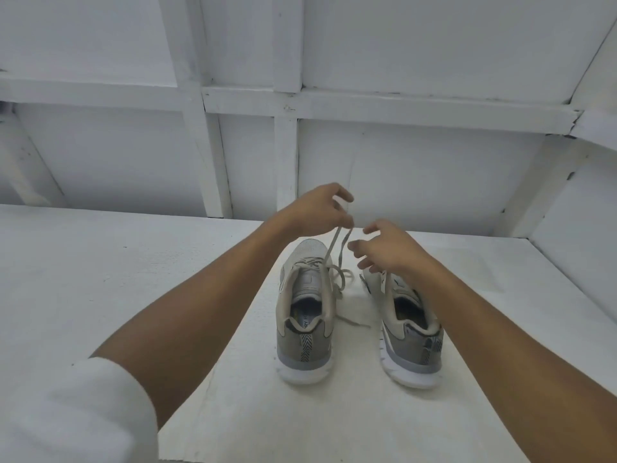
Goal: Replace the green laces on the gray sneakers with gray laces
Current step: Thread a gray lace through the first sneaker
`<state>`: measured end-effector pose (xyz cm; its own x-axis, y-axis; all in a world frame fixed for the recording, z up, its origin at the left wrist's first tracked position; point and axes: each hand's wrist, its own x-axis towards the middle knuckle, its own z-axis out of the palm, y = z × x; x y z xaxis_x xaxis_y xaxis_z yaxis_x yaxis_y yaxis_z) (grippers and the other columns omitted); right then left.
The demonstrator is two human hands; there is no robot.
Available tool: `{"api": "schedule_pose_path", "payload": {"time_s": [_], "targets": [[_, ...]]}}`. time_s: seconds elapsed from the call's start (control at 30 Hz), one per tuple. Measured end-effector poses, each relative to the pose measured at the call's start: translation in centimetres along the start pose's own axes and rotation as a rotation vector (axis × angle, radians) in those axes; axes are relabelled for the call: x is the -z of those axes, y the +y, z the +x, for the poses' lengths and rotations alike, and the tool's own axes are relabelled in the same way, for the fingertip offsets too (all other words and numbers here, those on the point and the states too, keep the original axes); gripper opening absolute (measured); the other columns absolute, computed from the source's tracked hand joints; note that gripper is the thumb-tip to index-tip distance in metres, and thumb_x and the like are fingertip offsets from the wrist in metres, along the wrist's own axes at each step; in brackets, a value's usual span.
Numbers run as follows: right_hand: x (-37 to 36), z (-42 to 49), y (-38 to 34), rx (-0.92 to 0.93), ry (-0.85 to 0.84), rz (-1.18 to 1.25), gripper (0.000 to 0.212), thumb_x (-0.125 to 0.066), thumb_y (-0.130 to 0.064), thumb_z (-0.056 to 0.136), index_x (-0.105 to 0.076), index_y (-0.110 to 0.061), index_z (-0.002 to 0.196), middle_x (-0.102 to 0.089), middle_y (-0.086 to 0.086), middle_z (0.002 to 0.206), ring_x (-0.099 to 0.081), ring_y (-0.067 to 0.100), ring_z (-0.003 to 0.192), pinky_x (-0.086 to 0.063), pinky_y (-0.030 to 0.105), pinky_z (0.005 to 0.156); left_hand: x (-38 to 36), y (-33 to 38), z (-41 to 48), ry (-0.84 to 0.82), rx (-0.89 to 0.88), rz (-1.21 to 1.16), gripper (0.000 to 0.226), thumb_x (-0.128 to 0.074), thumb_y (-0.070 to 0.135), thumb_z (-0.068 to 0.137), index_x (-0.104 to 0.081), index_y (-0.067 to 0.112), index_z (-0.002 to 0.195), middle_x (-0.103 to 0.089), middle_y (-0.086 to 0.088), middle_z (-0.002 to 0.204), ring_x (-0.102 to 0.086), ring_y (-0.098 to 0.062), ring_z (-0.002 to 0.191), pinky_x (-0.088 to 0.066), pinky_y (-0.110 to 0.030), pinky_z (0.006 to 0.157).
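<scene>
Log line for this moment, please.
left hand: pinches gray lace above left sneaker | right hand: open, beside lace

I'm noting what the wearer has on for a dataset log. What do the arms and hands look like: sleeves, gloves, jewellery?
The left hand and right hand are bare: no gloves, and no rings or watch that I can see. A white sleeve covers the left arm down to about the elbow. The right arm shows no sleeve within the picture.
</scene>
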<state>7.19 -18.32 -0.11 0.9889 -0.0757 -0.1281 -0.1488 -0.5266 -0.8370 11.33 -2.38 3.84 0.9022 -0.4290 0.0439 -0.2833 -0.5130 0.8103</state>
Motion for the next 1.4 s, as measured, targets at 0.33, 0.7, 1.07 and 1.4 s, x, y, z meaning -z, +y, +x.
{"api": "schedule_pose_path", "payload": {"time_s": [0.33,0.7,1.07,1.4], "targets": [[2.1,2.1,-2.1,0.075,-0.075,0.161,0.018,-0.054,-0.020,0.096,-0.064,-0.005,0.094,-0.067,0.004,0.082,-0.062,0.012,0.058,-0.046,0.022,0.053,0.7,4.2,-4.1,0.026,-0.176,-0.001,0.038,-0.071,0.025,0.085,-0.055,0.022,0.119,-0.074,0.006,0.087,-0.068,-0.012,0.088,-0.053,-0.039,0.089],[4.6,5.5,-4.2,-0.094,0.108,0.517,0.011,-0.044,-0.005,0.097,-0.052,-0.005,0.088,-0.053,0.010,0.075,-0.054,0.018,0.057,-0.049,0.023,0.051,-4.7,0.9,-10.4,-0.126,-0.182,0.193,0.024,-0.065,0.032,0.090,-0.059,0.033,0.113,-0.072,0.017,0.095,-0.064,0.004,0.080,-0.051,-0.025,0.083],[4.1,6.0,-4.6,0.039,0.117,0.304,0.015,-0.043,-0.014,0.101,-0.049,-0.008,0.114,-0.070,0.003,0.094,-0.042,0.012,0.051,-0.027,0.020,0.040,-4.4,-3.2,-11.4,0.251,-0.145,0.320,0.030,-0.056,0.048,0.092,-0.066,0.030,0.114,-0.063,0.013,0.117,-0.047,-0.008,0.111,-0.037,-0.028,0.094],[-4.5,3.1,-3.0,0.260,-0.064,-0.133,0.008,-0.065,-0.018,0.089,-0.071,-0.019,0.083,-0.067,-0.005,0.080,-0.056,0.007,0.068,-0.041,0.020,0.064,-4.5,-9.0,-8.5,0.375,0.270,0.161,0.037,-0.046,0.044,0.098,-0.060,0.025,0.126,-0.064,-0.001,0.119,-0.060,-0.015,0.099,-0.045,-0.025,0.082]]}}
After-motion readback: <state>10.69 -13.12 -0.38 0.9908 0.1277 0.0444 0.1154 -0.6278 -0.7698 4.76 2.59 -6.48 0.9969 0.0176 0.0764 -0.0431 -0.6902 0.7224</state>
